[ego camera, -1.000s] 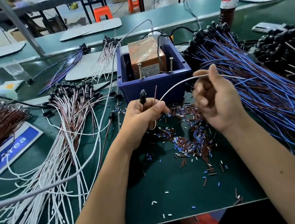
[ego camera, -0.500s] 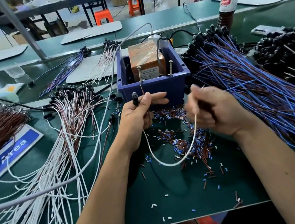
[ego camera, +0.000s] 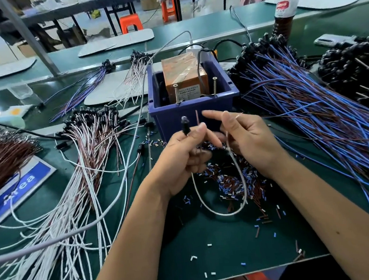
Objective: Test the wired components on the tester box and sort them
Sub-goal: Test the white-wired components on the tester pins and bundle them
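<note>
Green work mat (ego camera: 221, 243) fills the lower frame, and fanned across the right side lies the big bundle of blue and brown wires (ego camera: 324, 114). Lower left, a spread of white and brown wires (ego camera: 58, 209) runs up to black caps left of centre. Upper centre sits the blue tester box (ego camera: 190, 110), an orange block (ego camera: 184, 77) inside it and two screws (ego camera: 214, 85) standing at its near rim. Just in front of the box, the left hand (ego camera: 181, 160) pinches a black-capped component (ego camera: 185, 126) upright, a brown lead poking up beside the thumb. The right hand (ego camera: 253, 142) grips the white wire (ego camera: 234, 211), forefinger stretched toward the left; the wire loops down between both hands over scattered cut insulation bits (ego camera: 234, 180)
</note>
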Motion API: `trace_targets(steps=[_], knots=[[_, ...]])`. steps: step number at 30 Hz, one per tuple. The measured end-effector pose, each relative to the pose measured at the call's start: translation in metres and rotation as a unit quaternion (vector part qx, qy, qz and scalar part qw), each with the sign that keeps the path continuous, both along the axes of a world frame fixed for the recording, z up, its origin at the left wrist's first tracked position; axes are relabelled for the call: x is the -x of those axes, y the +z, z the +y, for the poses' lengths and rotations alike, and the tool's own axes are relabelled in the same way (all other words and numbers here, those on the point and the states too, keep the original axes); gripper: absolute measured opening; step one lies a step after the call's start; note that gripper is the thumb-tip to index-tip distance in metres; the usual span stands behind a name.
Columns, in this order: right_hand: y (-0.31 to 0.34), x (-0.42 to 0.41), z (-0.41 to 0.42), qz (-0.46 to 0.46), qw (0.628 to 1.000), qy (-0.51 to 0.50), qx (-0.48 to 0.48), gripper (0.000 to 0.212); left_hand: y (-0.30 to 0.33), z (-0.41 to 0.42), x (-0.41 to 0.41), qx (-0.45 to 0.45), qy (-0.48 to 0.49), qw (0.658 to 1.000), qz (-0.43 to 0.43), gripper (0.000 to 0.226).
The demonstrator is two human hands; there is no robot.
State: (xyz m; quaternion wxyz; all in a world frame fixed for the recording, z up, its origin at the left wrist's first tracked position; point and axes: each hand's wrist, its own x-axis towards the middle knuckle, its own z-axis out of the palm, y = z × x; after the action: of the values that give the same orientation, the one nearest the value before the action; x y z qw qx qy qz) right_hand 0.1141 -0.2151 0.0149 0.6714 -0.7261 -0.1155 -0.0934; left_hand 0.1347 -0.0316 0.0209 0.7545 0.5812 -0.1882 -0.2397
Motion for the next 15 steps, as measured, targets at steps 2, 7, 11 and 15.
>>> trace_targets(steps=[2, 7, 11, 15], knots=[[-0.0003, 0.0009, 0.0022, -0.013, 1.000, 0.011, 0.006, 0.036, 0.0014, -0.0024, 0.0035, -0.018, -0.026, 1.000, 0.001, 0.042], [0.0033, -0.0012, 0.0010, 0.019, 0.997, -0.019, -0.066, 0.041, 0.0035, -0.0047, 0.0031, -0.002, 0.037, 0.998, -0.041, 0.044], [0.0059, -0.0015, -0.0036, 0.013, 0.993, -0.040, -0.114, 0.046, 0.0035, -0.0012, -0.0026, 0.072, 0.153, 0.984, -0.049, 0.044], [0.0065, -0.0031, -0.0067, 0.058, 0.990, -0.030, -0.127, 0.051, 0.0065, 0.0044, -0.0053, 0.120, 0.153, 0.980, -0.052, 0.042]])
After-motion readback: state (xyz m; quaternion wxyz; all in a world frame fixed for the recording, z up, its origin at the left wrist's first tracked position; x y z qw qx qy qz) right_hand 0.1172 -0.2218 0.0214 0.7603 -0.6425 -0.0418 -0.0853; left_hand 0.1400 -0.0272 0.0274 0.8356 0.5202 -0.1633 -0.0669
